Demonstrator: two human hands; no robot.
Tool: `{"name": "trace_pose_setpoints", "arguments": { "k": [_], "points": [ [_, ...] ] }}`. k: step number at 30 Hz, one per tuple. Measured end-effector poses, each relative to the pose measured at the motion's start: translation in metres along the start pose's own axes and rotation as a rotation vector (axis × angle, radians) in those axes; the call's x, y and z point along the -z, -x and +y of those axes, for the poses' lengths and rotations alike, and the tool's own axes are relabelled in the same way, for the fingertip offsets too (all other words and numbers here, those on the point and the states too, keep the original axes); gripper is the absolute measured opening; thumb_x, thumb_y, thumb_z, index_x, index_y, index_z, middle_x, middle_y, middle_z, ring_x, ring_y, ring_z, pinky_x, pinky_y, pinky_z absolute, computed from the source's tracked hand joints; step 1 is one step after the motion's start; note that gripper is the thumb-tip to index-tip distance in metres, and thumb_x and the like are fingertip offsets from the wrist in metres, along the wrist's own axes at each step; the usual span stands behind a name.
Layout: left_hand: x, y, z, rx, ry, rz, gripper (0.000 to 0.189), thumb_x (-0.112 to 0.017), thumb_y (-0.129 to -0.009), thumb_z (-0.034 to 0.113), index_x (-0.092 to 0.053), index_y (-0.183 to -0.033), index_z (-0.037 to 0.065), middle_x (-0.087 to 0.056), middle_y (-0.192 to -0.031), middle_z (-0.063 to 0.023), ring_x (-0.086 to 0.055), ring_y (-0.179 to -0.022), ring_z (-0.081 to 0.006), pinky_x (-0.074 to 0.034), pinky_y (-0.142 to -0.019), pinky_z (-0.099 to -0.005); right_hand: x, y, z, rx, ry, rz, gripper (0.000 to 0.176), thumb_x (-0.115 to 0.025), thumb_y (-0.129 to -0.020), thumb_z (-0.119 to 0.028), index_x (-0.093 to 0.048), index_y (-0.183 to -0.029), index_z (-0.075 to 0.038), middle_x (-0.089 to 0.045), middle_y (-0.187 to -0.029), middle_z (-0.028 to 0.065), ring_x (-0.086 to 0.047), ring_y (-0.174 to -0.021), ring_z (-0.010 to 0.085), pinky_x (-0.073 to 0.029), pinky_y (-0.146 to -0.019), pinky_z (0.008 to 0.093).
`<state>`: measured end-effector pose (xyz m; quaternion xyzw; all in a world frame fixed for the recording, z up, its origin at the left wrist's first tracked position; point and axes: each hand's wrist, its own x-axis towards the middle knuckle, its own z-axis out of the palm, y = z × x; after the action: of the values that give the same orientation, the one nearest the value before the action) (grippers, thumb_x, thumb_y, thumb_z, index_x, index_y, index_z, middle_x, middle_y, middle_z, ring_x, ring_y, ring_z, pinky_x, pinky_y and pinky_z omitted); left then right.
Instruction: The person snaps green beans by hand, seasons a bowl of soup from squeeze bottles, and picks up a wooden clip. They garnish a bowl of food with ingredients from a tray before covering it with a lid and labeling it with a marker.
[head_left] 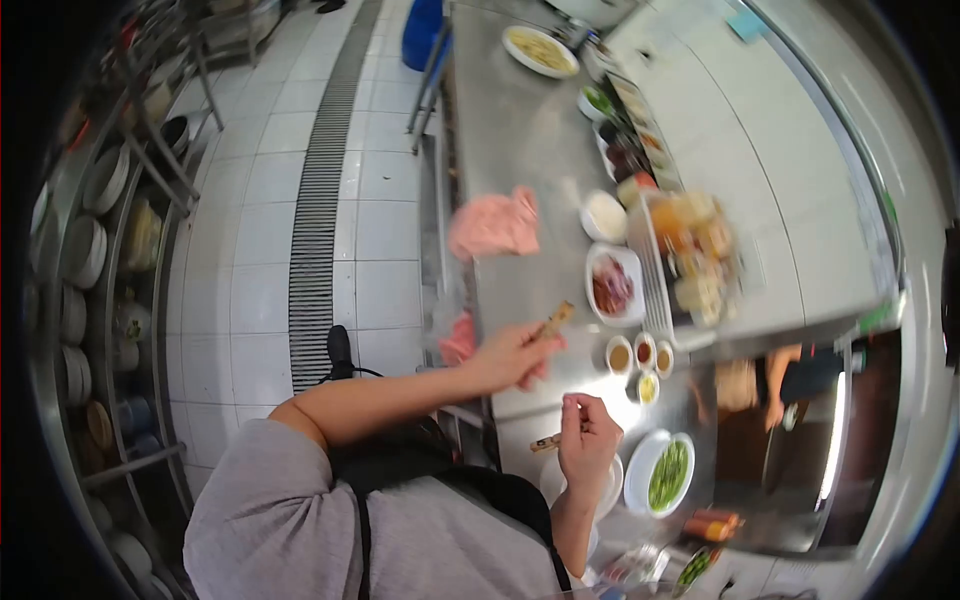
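My left hand (516, 358) is closed around a short tan strip with dark print (553, 320), which sticks out past the fingers. My right hand (590, 437) is closed too, and a similar tan printed piece (545, 442) juts from its left side. The two hands are apart, above the steel counter (515, 405). White round dishes (608, 490) lie partly hidden below my right hand. Close by are small cups of seasonings (619, 355) and a white bowl (634, 300) of sliced purple onion and reddish pieces.
A pink cloth (497, 225) lies on the counter. Beyond the hands are a bowl of cut green vegetables (668, 475), a clear bin of packets (700, 260) and a dish of pale strips (540, 52). Dish shelves (85, 250) line the left. Another person's arm (777, 385) shows at right.
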<state>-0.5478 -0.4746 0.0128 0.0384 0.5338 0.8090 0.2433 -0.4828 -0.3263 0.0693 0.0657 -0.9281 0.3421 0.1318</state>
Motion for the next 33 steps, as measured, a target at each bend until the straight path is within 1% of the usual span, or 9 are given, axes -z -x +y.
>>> {"name": "trace_pose_setpoints", "arguments": {
  "k": [1, 3, 5, 7, 13, 15, 21, 24, 33],
  "points": [
    [0.044, -0.012, 0.006, 0.043, -0.134, 0.157, 0.026, -0.046, -0.090, 0.026, -0.053, -0.104, 0.006, -0.057, -0.081, -0.0020, -0.049, -0.065, -0.0065, -0.043, -0.057, -0.0217, -0.021, -0.019, -0.005, -0.046, -0.086, -0.015, 0.015, -0.057, -0.081, -0.014, -0.058, -0.074, -0.001, -0.049, -0.050, 0.0041, -0.042, -0.042, 0.0099, -0.035, -0.042, 0.0250],
    [0.133, -0.050, -0.006, -0.346, -0.038, 0.407, 0.023, -0.044, -0.089, 0.021, -0.054, -0.103, 0.007, -0.053, -0.071, -0.0009, -0.043, -0.052, -0.0068, -0.038, -0.046, -0.0217, -0.067, -0.064, -0.010, -0.056, -0.098, -0.081, 0.020, -0.056, -0.083, -0.015, -0.058, -0.071, 0.000, -0.049, -0.050, 0.0030, -0.041, -0.044, 0.0077, -0.033, -0.043, 0.0235],
    [0.226, -0.073, -0.008, -0.447, -0.369, 0.564, 0.026, -0.041, -0.086, 0.013, -0.053, -0.107, 0.006, -0.048, -0.065, 0.0004, -0.039, -0.047, -0.0071, -0.034, -0.043, -0.0224, -0.110, -0.115, -0.027, -0.145, -0.101, -0.139, 0.028, -0.053, -0.085, -0.019, -0.057, -0.066, 0.001, -0.047, -0.050, 0.0017, -0.039, -0.047, 0.0059, -0.032, -0.045, 0.0209],
    [0.294, -0.076, 0.026, -0.134, 0.197, 0.491, 0.031, -0.039, -0.083, 0.008, -0.051, -0.111, 0.001, -0.051, -0.067, 0.0002, -0.042, -0.051, -0.0070, -0.036, -0.045, -0.0209, -0.158, -0.170, -0.024, -0.176, -0.133, -0.178, 0.030, -0.052, -0.085, -0.023, -0.058, -0.067, 0.000, -0.048, -0.052, 0.0029, -0.041, -0.050, 0.0080, -0.033, -0.048, 0.0226],
    [0.456, -0.149, 0.047, -0.208, 0.523, 0.636, 0.027, -0.057, -0.081, 0.013, -0.056, -0.104, -0.001, -0.055, -0.071, 0.0007, -0.050, -0.058, -0.0059, -0.043, -0.052, -0.0194, -0.331, -0.354, -0.046, 0.031, 0.058, -0.158, 0.034, -0.051, -0.085, -0.028, -0.055, -0.069, 0.001, -0.049, -0.053, 0.0074, -0.043, -0.050, 0.0145, -0.036, -0.049, 0.0298],
    [0.489, -0.175, 0.062, -0.233, 0.596, 0.808, 0.027, -0.064, -0.076, 0.011, -0.058, -0.099, -0.002, -0.059, -0.076, -0.0017, -0.053, -0.061, -0.0066, -0.045, -0.055, -0.0189, -0.372, -0.391, -0.041, 0.103, 0.084, -0.147, 0.034, -0.051, -0.085, -0.029, -0.055, -0.068, 0.001, -0.048, -0.052, 0.0080, -0.044, -0.050, 0.0157, -0.036, -0.049, 0.0305],
    [0.571, -0.290, 0.097, -0.269, 0.447, 0.872, 0.023, -0.070, -0.068, 0.006, -0.062, -0.089, -0.002, -0.061, -0.071, -0.0044, -0.053, -0.056, -0.0080, -0.044, -0.050, -0.0196, -0.418, -0.415, -0.008, 0.198, 0.394, -0.031, 0.032, -0.052, -0.085, -0.027, -0.051, -0.066, -0.001, -0.047, -0.051, 0.0078, -0.042, -0.046, 0.0194, -0.037, -0.046, 0.0317],
    [0.606, -0.353, 0.108, -0.178, 0.432, 0.833, 0.017, -0.075, -0.062, 0.009, -0.066, -0.073, 0.001, -0.063, -0.066, -0.0075, -0.059, -0.062, -0.0119, -0.045, -0.053, -0.0235, -0.416, -0.415, -0.004, 0.158, 0.310, -0.034, 0.028, -0.055, -0.084, -0.023, -0.051, -0.066, -0.002, -0.047, -0.050, 0.0066, -0.042, -0.045, 0.0162, -0.037, -0.045, 0.0300],
    [0.650, -0.486, 0.133, -0.088, 0.104, 0.976, 0.009, -0.073, -0.062, 0.008, -0.066, -0.067, 0.005, -0.062, -0.062, -0.0053, -0.055, -0.050, -0.0118, -0.043, -0.046, -0.0265, -0.413, -0.414, -0.018, 0.019, 0.170, -0.081, 0.023, -0.057, -0.083, -0.014, -0.051, -0.065, -0.002, -0.048, -0.050, 0.0039, -0.042, -0.045, 0.0074, -0.035, -0.043, 0.0230]
  ]
}}
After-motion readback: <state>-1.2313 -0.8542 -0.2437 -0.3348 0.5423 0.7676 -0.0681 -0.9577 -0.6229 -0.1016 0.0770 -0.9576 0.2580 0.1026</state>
